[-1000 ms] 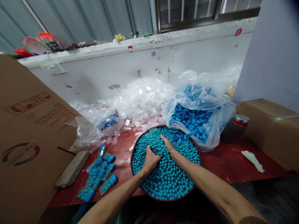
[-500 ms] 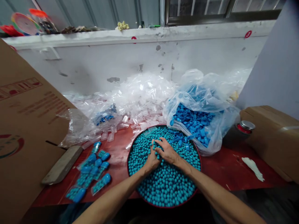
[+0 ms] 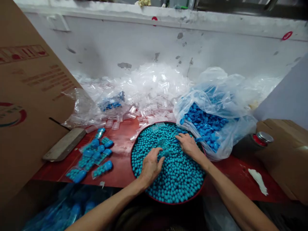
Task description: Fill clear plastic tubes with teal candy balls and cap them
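A round red-rimmed tub [image 3: 132, 160] full of small teal balls [image 3: 173, 179] stands before me. My left hand [image 3: 152, 163] is over its left half, thumb and fingers bent around a small clear plastic case [image 3: 164, 145], whose outline is blurred against the balls. At the tub's upper right, my right hand [image 3: 189, 144] has its fingertips drawn together on a blue cap [image 3: 176, 140]; the fingers hide part of it. More blue caps [image 3: 204, 120] fill an open clear bag [image 3: 240, 128] beside the tub. Capped cases of balls [image 3: 102, 169] lie to the left.
Empty clear cases [image 3: 154, 102] are heaped along the wall. A large carton [image 3: 29, 96] and a grey block [image 3: 64, 144] stand at left. On the right are a metal-lidded flask [image 3: 263, 138], a smaller carton [image 3: 286, 154] and a white scrap [image 3: 258, 181] on the red table [image 3: 120, 166].
My hands, together over the middle of the tub before, have separated. The right has moved right to the caps; the left has shifted slightly left. The camera view has tilted downward.
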`<state>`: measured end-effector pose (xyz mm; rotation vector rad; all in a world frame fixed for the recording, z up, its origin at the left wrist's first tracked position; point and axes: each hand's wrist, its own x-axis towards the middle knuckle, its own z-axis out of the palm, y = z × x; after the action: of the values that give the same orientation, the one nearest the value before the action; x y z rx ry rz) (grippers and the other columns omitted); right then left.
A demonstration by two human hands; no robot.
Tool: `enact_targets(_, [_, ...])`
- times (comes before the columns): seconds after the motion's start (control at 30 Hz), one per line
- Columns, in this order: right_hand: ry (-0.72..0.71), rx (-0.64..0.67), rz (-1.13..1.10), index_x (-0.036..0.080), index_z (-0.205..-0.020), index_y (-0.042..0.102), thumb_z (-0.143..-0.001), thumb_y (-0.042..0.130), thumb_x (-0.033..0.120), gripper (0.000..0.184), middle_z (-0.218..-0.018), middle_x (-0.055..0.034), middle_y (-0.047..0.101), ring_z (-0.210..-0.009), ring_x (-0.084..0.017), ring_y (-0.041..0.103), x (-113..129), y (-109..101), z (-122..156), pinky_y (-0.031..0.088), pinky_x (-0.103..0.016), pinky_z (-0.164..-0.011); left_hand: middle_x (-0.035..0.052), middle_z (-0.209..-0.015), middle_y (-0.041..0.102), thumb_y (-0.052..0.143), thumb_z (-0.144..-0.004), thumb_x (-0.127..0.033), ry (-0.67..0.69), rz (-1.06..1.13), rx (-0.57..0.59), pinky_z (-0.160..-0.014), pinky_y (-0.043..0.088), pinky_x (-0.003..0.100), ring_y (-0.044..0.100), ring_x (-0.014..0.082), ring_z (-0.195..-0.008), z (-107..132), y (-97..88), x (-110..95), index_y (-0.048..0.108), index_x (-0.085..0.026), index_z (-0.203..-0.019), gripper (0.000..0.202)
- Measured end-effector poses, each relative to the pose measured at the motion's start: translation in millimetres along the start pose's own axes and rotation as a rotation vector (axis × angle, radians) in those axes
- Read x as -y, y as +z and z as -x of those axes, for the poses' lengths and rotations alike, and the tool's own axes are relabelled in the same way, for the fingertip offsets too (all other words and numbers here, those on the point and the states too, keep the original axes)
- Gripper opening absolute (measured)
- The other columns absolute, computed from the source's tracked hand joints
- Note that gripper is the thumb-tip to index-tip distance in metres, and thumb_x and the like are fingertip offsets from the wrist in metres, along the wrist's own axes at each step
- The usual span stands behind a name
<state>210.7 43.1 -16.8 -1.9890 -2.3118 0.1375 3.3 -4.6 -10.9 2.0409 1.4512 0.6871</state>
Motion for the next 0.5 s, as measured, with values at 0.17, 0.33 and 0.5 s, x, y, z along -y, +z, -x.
enact_targets(0.17, [0.012, 0.056, 0.148, 0.022, -0.09, 0.058, -0.082, 0.043, 0.027, 0.017, -0.092, -0.0071, 0.056, -0.091, -0.022, 0.045, 11.5, 0.9, 2.7, 0.033, -0.033, -0.073, 0.0032, -0.096, 0.053, 0.049, -0.076, -0.028, -0.046, -0.128, 0.071, -0.078, 0.039, 0.028, 0.051, 0.0187, -0.089, -8.6, 8.3, -16.6, 0.049, -0.026, -0.106, 0.03])
enact_targets(0.33, [-0.001, 0.112, 0.187, 0.023, -0.093, 0.057, -0.079, 0.049, 0.032, 0.019, -0.093, -0.0067, 0.054, -0.089, -0.021, 0.047, -3.0, -1.5, 29.8, 0.033, -0.029, -0.068, 0.0016, -0.091, 0.053, 0.047, -0.077, -0.027, -0.093, -0.152, 0.075, -0.076, 0.038, 0.025, 0.051, 0.017, -0.086, -10.9, 8.4, -15.0, 0.051, -0.025, -0.099, 0.022])
enact_targets(0.5, [0.028, 0.101, 0.253, 0.026, -0.1, 0.056, -0.084, 0.039, 0.027, 0.024, -0.087, -0.0068, 0.056, -0.082, -0.021, 0.049, -5.6, -1.0, 49.2, 0.034, -0.029, -0.064, 0.0027, -0.091, 0.05, 0.048, -0.077, -0.031, -0.076, -0.196, 0.066, -0.071, 0.038, 0.025, 0.05, 0.0175, -0.084, -8.7, 12.0, -14.2, 0.051, -0.025, -0.097, 0.021])
